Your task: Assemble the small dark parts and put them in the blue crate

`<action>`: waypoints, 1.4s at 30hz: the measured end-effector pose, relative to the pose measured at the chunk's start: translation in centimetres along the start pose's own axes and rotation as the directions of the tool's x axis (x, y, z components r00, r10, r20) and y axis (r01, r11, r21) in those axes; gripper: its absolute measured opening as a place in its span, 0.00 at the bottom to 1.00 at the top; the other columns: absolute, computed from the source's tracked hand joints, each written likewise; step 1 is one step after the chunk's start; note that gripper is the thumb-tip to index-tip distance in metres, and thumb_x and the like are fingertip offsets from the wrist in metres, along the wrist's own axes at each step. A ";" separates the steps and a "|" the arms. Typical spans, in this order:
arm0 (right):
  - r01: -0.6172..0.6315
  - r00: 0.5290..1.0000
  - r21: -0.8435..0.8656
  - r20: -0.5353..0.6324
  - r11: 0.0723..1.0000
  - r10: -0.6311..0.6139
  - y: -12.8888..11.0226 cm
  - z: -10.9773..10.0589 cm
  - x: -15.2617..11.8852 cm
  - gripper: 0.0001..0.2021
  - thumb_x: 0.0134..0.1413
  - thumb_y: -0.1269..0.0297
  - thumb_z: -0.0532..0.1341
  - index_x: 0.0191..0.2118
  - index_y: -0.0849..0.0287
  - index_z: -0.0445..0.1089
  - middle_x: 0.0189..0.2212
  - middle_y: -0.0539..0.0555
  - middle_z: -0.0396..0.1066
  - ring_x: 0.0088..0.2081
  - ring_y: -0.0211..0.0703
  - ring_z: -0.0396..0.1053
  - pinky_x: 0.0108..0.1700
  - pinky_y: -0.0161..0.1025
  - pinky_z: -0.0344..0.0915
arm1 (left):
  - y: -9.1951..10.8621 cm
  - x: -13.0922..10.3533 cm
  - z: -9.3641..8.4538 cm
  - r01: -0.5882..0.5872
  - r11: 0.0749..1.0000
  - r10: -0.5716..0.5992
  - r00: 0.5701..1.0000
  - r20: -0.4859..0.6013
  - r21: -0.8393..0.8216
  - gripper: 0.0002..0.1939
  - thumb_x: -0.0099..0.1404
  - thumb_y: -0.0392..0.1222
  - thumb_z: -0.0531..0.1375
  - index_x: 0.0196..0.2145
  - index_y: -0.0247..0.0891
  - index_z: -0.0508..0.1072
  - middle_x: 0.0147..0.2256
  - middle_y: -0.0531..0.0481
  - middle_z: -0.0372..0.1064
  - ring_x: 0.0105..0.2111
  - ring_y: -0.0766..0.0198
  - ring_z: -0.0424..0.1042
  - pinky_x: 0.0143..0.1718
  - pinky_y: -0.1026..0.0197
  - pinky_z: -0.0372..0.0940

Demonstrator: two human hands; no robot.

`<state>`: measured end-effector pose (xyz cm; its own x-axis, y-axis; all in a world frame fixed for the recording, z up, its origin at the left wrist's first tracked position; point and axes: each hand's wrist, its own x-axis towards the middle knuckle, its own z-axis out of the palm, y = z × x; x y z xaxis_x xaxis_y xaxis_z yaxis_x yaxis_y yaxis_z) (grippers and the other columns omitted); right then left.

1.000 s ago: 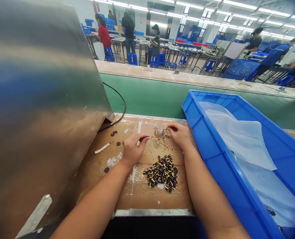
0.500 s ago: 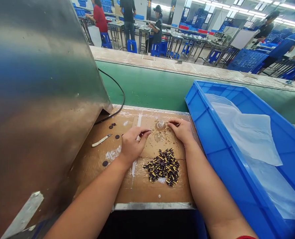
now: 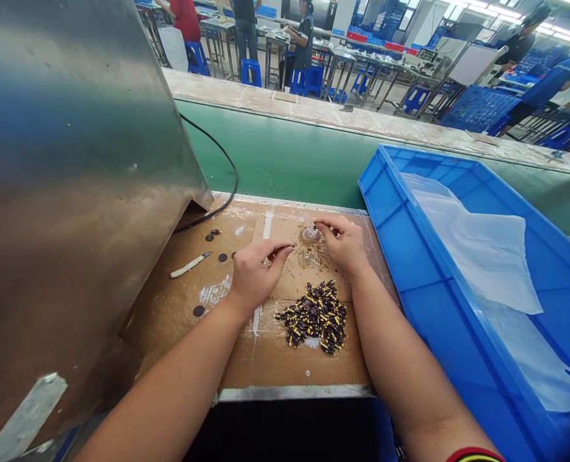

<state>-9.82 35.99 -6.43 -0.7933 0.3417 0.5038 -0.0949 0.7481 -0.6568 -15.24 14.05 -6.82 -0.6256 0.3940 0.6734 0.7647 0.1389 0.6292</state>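
Head view, the only one. Room: a workshop with co-workers [image 3: 304, 38] at far tables, behind a green panel [image 3: 275, 154]. Surface: cardboard [image 3: 265, 369], scuffed and taped.

Item: left hand [image 3: 256, 266], palm down, thumb and forefinger tips pressed together on what seemed a dark speck, too small to name.

Item: right hand [image 3: 345, 244], pinching a tiny dark bit just beside a clear dome [image 3: 310, 232].

Item: one pile of dark-and-yellow pieces [image 3: 316, 314], between the forearms, nearer the body than either hand and touched by neither.

Item: a knife [image 3: 188, 264] and loose dark discs [image 3: 199, 310], to the left.

Item: a blue bin [image 3: 400, 212], to the right, lined with white sheets [image 3: 486, 250].

Handling note, my judgement: parts so small wanted a light fingertip pinch, wrists low and steady, and both tips kept in plain sight near the dome. Too hard a squeeze could have flicked one away. The knife was best left well apart from the wrists.
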 end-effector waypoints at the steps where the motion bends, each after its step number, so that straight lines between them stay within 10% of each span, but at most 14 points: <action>1: 0.004 1.000 0.000 0.000 1.000 -0.004 0.1 0.1 0.0 0.09 0.62 0.63 0.62 0.42 0.55 0.80 0.40 0.53 0.80 0.39 0.43 0.74 0.43 0.41 0.68 | 0.0 0.0 0.0 0.002 1.000 -0.002 1.000 -0.002 -0.002 0.04 0.67 0.39 0.63 0.39 0.40 0.79 0.34 0.52 0.77 0.30 0.69 0.73 0.36 0.62 0.69; 42: -0.009 0.997 -0.027 -0.081 1.000 0.006 0.0 1.2 -0.4 0.08 0.61 0.66 0.62 0.41 0.55 0.79 0.39 0.53 0.81 0.37 0.44 0.76 0.43 0.43 0.71 | 0.3 0.2 -0.3 0.031 0.999 -0.031 0.999 -0.037 -0.026 0.03 0.65 0.37 0.64 0.38 0.40 0.78 0.34 0.53 0.78 0.29 0.69 0.73 0.35 0.62 0.68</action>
<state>-10.23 35.14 -7.30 -0.7425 0.3915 0.5435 -0.0719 0.7601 -0.6458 -15.13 13.93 -6.38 -0.6547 0.3552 0.6672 0.7410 0.1272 0.6593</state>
